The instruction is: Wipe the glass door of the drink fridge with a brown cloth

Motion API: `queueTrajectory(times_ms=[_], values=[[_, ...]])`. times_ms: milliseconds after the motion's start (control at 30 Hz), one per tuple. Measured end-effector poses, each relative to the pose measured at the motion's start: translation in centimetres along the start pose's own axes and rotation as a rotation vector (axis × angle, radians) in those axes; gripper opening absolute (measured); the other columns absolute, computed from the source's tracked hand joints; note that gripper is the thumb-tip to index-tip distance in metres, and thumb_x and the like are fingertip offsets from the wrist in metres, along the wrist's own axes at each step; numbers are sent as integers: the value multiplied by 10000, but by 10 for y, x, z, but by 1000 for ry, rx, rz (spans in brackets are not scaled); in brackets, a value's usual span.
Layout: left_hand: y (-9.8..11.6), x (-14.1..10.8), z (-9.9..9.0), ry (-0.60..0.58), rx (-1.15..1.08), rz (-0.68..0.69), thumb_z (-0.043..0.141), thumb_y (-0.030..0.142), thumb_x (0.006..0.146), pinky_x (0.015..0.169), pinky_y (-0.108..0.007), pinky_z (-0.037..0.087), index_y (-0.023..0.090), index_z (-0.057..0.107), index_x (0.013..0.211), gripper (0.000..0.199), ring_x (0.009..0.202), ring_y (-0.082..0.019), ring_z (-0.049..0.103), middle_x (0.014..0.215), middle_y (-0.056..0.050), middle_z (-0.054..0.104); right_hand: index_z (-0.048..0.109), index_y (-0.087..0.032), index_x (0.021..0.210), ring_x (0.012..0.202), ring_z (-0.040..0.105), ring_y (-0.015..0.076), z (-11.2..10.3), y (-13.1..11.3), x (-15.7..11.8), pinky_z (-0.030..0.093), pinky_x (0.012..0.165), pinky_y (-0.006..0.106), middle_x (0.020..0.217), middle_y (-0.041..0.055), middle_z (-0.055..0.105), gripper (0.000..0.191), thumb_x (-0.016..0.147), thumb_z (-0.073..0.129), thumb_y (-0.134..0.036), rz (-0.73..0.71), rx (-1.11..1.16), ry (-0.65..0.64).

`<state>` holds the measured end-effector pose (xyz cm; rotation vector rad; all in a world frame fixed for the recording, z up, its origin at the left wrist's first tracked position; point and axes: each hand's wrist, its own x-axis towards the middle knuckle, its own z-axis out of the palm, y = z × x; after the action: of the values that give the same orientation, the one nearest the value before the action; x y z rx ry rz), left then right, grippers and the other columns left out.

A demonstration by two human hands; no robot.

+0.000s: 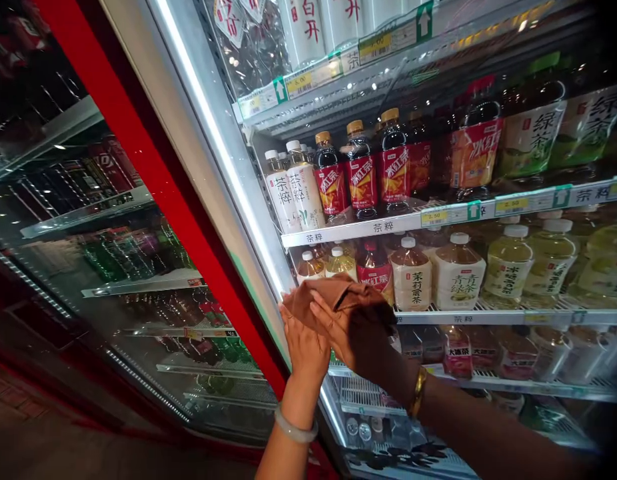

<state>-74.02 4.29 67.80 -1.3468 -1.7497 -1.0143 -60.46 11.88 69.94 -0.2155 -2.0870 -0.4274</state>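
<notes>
A brown cloth (313, 300) is held up in front of the lit drinks cooler, near the left end of a shelf of bottles. My right hand (346, 330) grips the cloth, fingers over its front; a gold bracelet circles that wrist. Close beside it on the left, my left hand (304, 343) has its fingers raised against the cloth's lower left edge and the cooler's light strip. A pale bangle (296, 427) is on the left wrist. Part of the cloth lies in dark shadow.
Shelves hold red-labelled tea bottles (362, 177), white-labelled bottles (412, 277) and pale yellow bottles (511, 267). A price rail (358, 230) runs along one shelf edge. The red frame (188, 227) slants down the left, beside another cooler section with cans and bottles.
</notes>
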Motion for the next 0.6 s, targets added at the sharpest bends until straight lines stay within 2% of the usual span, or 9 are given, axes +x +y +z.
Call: queueTrajectory(times_ms=[100, 167, 233, 333, 433, 500, 600], values=[[5, -39, 18, -19, 5, -43, 446, 242, 1014, 1331, -576, 84, 303, 104, 1659, 732, 1603, -280, 55, 1737, -39, 153, 520, -247, 1512, 948, 677, 224, 8, -2, -43, 448, 1024, 402, 1011, 59, 778, 574, 941, 580, -257, 30, 17, 33], [18, -57, 34, -38, 3, -53, 453, 227, 1009, 1318, -608, 100, 302, 144, 1656, 721, 1600, -304, 55, 1730, -60, 194, 595, -245, 1448, 963, 678, 216, 5, 4, -68, 468, 989, 370, 1030, 59, 782, 499, 949, 582, -242, 49, -5, 45], [35, -63, 49, -46, 2, -70, 465, 197, 992, 1301, -648, 99, 246, 242, 1642, 689, 1597, -333, 63, 1704, -119, 272, 648, -233, 1386, 978, 683, 211, -4, 15, -85, 461, 1010, 369, 1114, 63, 782, 428, 964, 580, -241, 53, -47, 57], [62, -48, 62, -113, 14, -50, 539, 160, 930, 1271, -707, 72, 186, 393, 1588, 674, 1590, -391, 116, 1654, -189, 360, 643, -227, 1383, 1016, 691, 219, -20, 35, -92, 379, 1133, 428, 1198, 79, 768, 413, 978, 562, -224, 107, -95, 79], [80, -18, 61, -165, 28, 26, 617, 209, 886, 1243, -740, -19, 227, 465, 1553, 684, 1580, -436, 151, 1636, -178, 399, 592, -238, 1430, 1172, 661, 243, -29, 47, -80, 163, 1267, 539, 1285, 93, 735, 439, 994, 548, -221, 222, -106, 151], [82, -4, 56, -135, 36, 57, 610, 235, 899, 1241, -728, -57, 237, 441, 1567, 688, 1589, -425, 119, 1646, -168, 385, 567, -250, 1452, 1232, 634, 241, -30, 48, -69, 58, 1286, 574, 1332, 83, 713, 451, 1000, 557, -248, 250, -95, 193], [74, -5, 52, -92, 47, 81, 553, 209, 936, 1259, -707, -27, 234, 406, 1582, 663, 1604, -372, 69, 1659, -157, 365, 573, -287, 1452, 1179, 641, 230, -26, 45, -67, 23, 1294, 551, 1330, 52, 717, 464, 989, 580, -265, 226, -99, 151]])
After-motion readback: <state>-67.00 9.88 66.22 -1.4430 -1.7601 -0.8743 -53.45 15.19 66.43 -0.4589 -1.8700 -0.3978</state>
